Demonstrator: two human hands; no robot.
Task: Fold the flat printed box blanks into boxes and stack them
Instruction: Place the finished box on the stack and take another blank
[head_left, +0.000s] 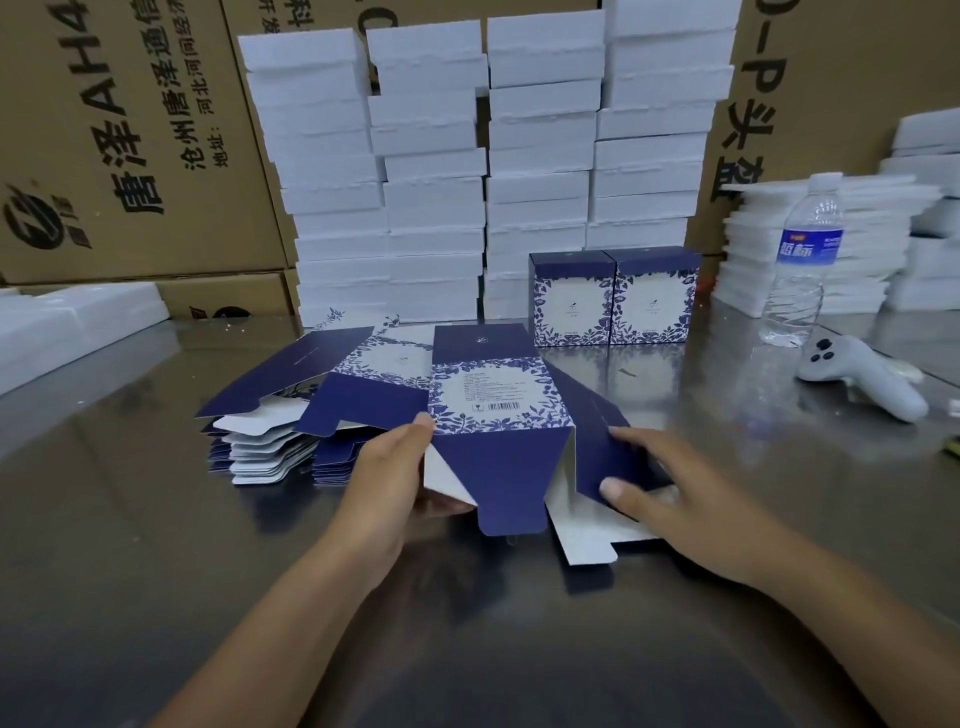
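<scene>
1. Box blank (498, 405): half opened, held just above the table's near middle. The barcode panel faces up, a dark flap hangs toward the person, and a white-backed flap trails at the right. Risk: squeezed off its scored lines, a panel may crease and mark the print.
2. Left hand (384, 478): pinches the blank's left edge, with the thumb on the printed corner and the fingers curled beneath. Risk: a tight thumb may dent that corner, while a loose one lets the sleeve fall flat again.
3. Right hand (670, 499): lies on the dark right side panel, with thumb and forefinger pressed to its face. Whether the other fingers hook under cannot be told. Risk: uneven pressure may skew the sleeve, so the flaps miss their slots or tear.
4. Pile of flat blanks (270, 447): fanned, just left of the held blank and close to the left hand. Risk: a swinging flap or wrist may knock it and slide sheets across the slick top.
5. Two finished boxes (613, 301): upright, side by side, behind the blank. Risk: a new box set down carelessly may topple them.
6. Steel table (156, 519): glossy. Risk: a box pressed down to close may slip.
7. Water bottle (802, 260) and grey controller (857, 374): far right, well apart from the work. Risk: slight; a wide reach might tip the bottle.
</scene>
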